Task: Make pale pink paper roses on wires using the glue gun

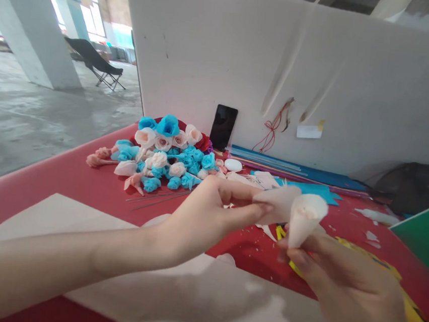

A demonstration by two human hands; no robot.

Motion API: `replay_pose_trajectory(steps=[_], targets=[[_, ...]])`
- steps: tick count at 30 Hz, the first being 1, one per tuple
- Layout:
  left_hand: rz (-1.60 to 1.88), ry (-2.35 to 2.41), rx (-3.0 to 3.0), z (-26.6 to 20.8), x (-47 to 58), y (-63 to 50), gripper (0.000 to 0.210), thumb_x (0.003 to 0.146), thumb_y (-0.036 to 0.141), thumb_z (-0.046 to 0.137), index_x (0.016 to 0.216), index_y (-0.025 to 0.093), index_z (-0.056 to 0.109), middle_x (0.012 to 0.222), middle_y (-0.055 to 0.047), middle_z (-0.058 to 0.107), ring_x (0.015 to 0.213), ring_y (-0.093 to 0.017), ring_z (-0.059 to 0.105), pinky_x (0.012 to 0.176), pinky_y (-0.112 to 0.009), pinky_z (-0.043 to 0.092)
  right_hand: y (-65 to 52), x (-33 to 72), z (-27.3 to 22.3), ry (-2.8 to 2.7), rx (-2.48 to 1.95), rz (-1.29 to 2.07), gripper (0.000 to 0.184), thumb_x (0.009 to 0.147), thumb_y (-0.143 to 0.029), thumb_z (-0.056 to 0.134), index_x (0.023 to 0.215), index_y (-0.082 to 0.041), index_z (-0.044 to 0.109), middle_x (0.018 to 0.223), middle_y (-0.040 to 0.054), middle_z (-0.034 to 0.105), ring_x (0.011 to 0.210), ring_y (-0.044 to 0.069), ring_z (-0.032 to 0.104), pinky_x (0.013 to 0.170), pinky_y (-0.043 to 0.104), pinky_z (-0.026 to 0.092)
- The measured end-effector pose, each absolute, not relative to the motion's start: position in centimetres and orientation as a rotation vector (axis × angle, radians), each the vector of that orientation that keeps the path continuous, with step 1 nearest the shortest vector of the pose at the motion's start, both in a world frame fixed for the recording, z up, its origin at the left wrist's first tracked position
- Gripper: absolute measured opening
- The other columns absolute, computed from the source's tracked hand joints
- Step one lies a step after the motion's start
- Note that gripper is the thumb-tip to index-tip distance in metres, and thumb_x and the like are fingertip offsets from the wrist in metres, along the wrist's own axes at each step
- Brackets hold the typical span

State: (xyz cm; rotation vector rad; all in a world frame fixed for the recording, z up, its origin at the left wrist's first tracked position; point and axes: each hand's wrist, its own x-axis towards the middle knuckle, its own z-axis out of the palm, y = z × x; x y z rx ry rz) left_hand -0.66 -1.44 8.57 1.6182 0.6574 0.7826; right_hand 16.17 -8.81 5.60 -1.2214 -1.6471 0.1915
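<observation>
Between the thumb and fingers of my left hand (pixel 219 207) is a pale paper petal (pixel 281 202), held out to the right. My right hand (pixel 350 285) pinches the narrow lower end of a cream paper flower (pixel 305 218), rolled into a cone with its wide mouth facing up. The petal's right edge meets or overlaps the flower's left side; whether they touch I cannot tell. Under both hands lies a large pale sheet (pixel 193 300). A yellow tool or packet (pixel 297 270), partly hidden, shows behind my right hand.
Blue, white and pink paper flowers (pixel 176 160) are heaped at the back left of the red table (pixel 95 177). A dark phone (pixel 223 127) leans on the white panel (pixel 210 44). Blue paper (pixel 311 175), thin wires (pixel 157 198) and scraps lie about. A green board (pixel 424 242) stands at right.
</observation>
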Motion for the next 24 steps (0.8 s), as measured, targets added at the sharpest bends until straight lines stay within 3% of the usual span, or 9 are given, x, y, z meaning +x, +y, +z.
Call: replay_pose_trajectory(steps=[6, 10, 14, 18, 24], targets=[[0.717, 0.567, 1.621, 8.9, -0.9, -2.4, 0.024, 0.083, 0.019, 0.051, 0.068, 0.017, 0.07, 0.071, 0.001, 0.065, 0.074, -0.011, 0.057, 0.065, -0.018, 0.043, -8.9, 15.5, 5.8, -1.675, -1.211, 0.194, 0.011, 0.083, -0.027, 0.062, 0.082, -0.035, 0.069, 0.088, -0.0096, 0.068, 0.073, 0.013, 0.064, 0.065, 0.015, 0.053], [0.682, 0.573, 1.6, 9.2, -0.9, -2.8, 0.021, 0.079, 0.011, 0.052, 0.077, 0.017, 0.072, 0.078, 0.001, 0.067, 0.08, -0.013, 0.058, 0.071, -0.02, 0.045, -8.7, 15.5, 6.0, -1.684, -1.212, 0.204, 0.01, 0.083, -0.027, 0.063, 0.079, -0.035, 0.068, 0.076, -0.0096, 0.066, 0.066, 0.011, 0.063, 0.06, 0.013, 0.051], [0.663, 0.553, 1.629, 9.3, -0.8, -2.9, 0.019, 0.079, 0.016, 0.057, 0.089, 0.012, 0.073, 0.085, -0.004, 0.07, 0.084, -0.017, 0.06, 0.074, -0.025, 0.047, -8.6, 15.6, 5.9, -1.669, -1.217, 0.184, 0.009, 0.082, -0.034, 0.062, 0.08, -0.036, 0.071, 0.071, -0.0063, 0.066, 0.058, 0.013, 0.061, 0.056, 0.016, 0.051], [0.689, 0.526, 1.644, 9.2, -0.8, -3.0, 0.019, 0.081, 0.019, 0.057, 0.09, 0.012, 0.072, 0.095, -0.005, 0.072, 0.087, -0.016, 0.062, 0.078, -0.023, 0.048, -8.9, 15.5, 5.7, -1.556, -1.377, 0.098, 0.025, 0.079, -0.05, 0.061, 0.077, -0.028, 0.073, 0.065, 0.0015, 0.065, 0.059, 0.02, 0.062, 0.051, 0.024, 0.053], [0.773, 0.526, 1.763, 9.2, -0.9, -2.9, 0.016, 0.082, 0.02, 0.057, 0.078, 0.013, 0.071, 0.079, -0.001, 0.069, 0.08, -0.014, 0.06, 0.07, -0.021, 0.046, -8.8, 15.8, 5.3, -1.501, -1.413, 0.102, 0.027, 0.075, -0.052, 0.064, 0.082, -0.028, 0.073, 0.069, 0.0022, 0.066, 0.064, 0.023, 0.064, 0.051, 0.026, 0.055]])
